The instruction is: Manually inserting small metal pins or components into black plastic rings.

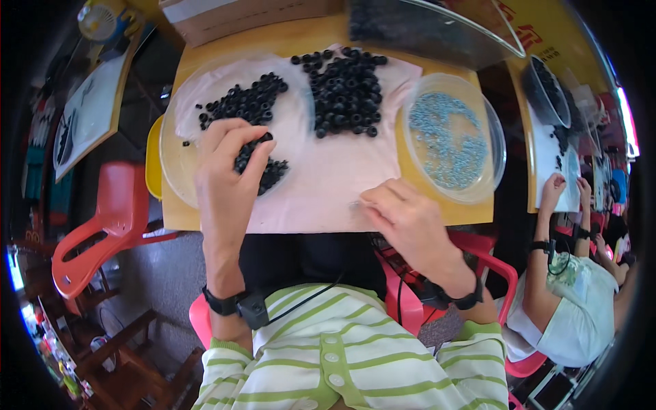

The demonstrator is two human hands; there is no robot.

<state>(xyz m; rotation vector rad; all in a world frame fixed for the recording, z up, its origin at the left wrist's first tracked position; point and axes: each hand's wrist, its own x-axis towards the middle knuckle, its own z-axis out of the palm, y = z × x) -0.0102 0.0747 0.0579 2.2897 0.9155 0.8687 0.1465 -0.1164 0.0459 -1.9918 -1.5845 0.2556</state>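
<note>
My left hand (232, 160) hangs over a loose pile of small black ring-shaped pieces (244, 102) in a wide, shallow clear round tray (179, 171). Its thumb and forefinger curl in around a small black piece (263, 138). Low over the pale pink cloth (328, 178), near the table's front edge, my right hand (406, 215) is closed in a pinch. A faint greyish bit shows at its fingertips, too small to name. Further back on the cloth lies a bigger heap of black ring-shaped pieces (347, 96).
To the right, a clear round tub (410, 147) holds many tiny bluish-silver pieces. A cardboard box (246, 20) and a clear plastic bin (437, 34) stand at the back. A red chair (113, 212) is on the left. Another person (567, 294) sits working at a table on the right.
</note>
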